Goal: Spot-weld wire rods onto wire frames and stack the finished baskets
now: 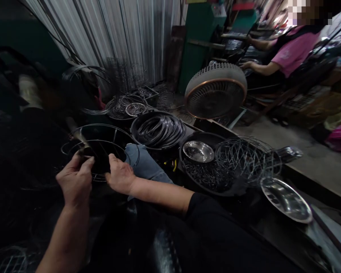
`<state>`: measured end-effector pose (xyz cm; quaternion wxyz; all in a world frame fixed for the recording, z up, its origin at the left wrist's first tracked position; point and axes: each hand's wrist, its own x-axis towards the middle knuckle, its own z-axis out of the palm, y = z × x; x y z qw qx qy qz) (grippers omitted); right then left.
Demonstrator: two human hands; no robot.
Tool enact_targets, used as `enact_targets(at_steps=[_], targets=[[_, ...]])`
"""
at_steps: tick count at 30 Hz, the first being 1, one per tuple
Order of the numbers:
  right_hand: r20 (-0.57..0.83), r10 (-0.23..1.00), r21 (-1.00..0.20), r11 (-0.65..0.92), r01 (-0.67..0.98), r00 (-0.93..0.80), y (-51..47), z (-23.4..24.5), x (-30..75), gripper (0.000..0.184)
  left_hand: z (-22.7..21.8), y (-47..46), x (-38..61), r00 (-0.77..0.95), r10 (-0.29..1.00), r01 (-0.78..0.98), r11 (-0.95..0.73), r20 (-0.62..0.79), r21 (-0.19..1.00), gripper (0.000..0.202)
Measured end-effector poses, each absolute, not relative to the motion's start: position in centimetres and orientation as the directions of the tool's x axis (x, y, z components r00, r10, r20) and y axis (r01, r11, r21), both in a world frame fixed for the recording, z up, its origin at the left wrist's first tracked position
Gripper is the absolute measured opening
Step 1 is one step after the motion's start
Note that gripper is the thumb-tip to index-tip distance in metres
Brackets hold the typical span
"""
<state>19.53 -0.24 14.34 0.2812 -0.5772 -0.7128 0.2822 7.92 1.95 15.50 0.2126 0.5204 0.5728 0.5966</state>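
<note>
My left hand (75,178) and my right hand (119,175) both grip the near rim of a round black wire frame (98,142) made of stacked rings. The fingers of each hand are curled over the wire. The frame sits in front of me at the left, over a dark surface. Just right of my right hand lies a blue-grey cloth (143,163).
A black tub of wire rings (158,131) stands behind the cloth. A tub of small wire pieces (207,176) holds a steel bowl (198,151) and a wire basket (246,159). A steel dish (285,199) lies at right. A fan (215,91) and a seated person in pink (292,51) are beyond.
</note>
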Motion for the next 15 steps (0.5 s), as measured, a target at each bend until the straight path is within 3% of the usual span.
enact_targets(at_steps=[3,5,7,9,12,15], targets=[[0.054,0.999,-0.726,0.043,0.687,-0.005,-0.2,16.0,23.1,0.051,17.7,-0.3,9.8,-0.091,0.914,0.134,-0.383,0.396,0.914,0.060],[0.111,0.983,-0.711,-0.023,0.703,0.145,-0.5,17.2,27.5,0.050,19.1,-2.1,11.0,0.168,0.889,0.002,-0.432,0.425,0.902,0.076],[0.153,0.950,-0.715,-0.083,0.694,0.271,-1.6,18.0,33.2,0.052,19.7,-3.4,11.6,0.411,0.802,-0.043,-0.458,0.433,0.888,0.077],[0.185,0.888,-0.729,-0.164,0.665,0.421,-3.7,18.6,39.7,0.054,19.3,-3.7,11.6,0.542,0.738,-0.021,-0.466,0.402,0.885,0.068],[0.026,0.767,-0.765,-0.398,0.507,0.641,-8.3,18.9,49.2,0.060,17.2,-2.1,10.8,0.432,0.864,0.087,-0.325,0.258,0.942,0.050],[0.113,0.592,-0.624,-0.582,0.521,0.798,-12.7,18.0,57.2,0.037,14.4,0.3,9.4,0.103,0.995,0.204,-0.038,0.017,0.978,0.048]])
